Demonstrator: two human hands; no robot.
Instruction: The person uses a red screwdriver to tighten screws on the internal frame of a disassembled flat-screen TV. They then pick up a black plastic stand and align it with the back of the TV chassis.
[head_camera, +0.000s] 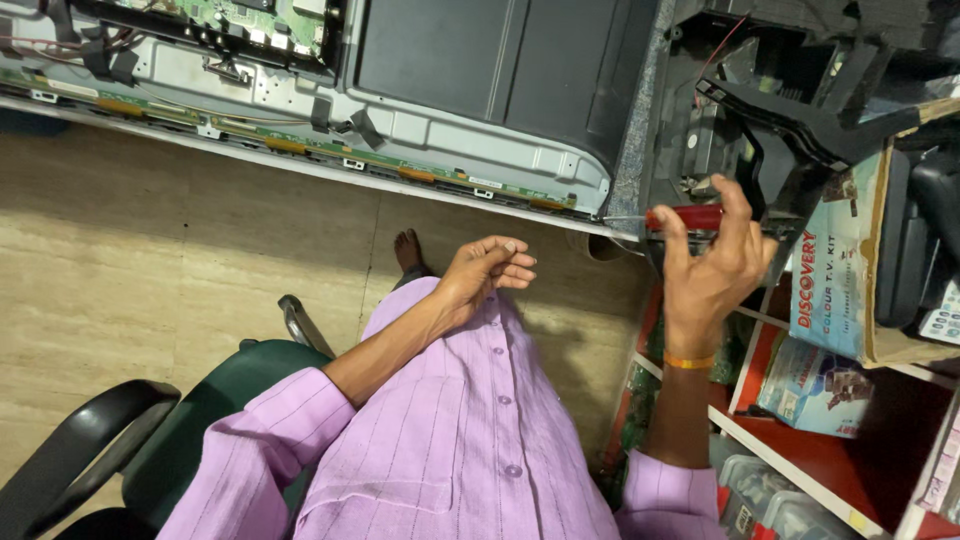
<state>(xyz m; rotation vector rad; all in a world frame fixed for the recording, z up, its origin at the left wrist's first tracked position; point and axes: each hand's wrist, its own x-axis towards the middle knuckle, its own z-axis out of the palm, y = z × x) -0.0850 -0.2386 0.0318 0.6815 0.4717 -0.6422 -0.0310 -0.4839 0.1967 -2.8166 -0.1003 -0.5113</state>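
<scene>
My right hand (712, 268) is closed around a red-handled screwdriver (690, 217), its thin metal shaft pointing left toward the lower corner of an opened flat television panel (420, 140). The tip sits just off the panel's edge. My left hand (484, 272) rests loosely curled over my lap, holding nothing, fingers slightly bent. I wear a lilac striped shirt and an orange band on the right wrist. A circuit board (250, 22) lies exposed at the panel's top left.
A green chair with black armrests (90, 440) sits under me at lower left. Red-and-white shelves (850, 450) at right hold cardboard boxes (838, 270) and plastic containers. Black plastic casings (800, 110) pile at upper right. A bare foot (408, 250) rests on the beige tiled floor.
</scene>
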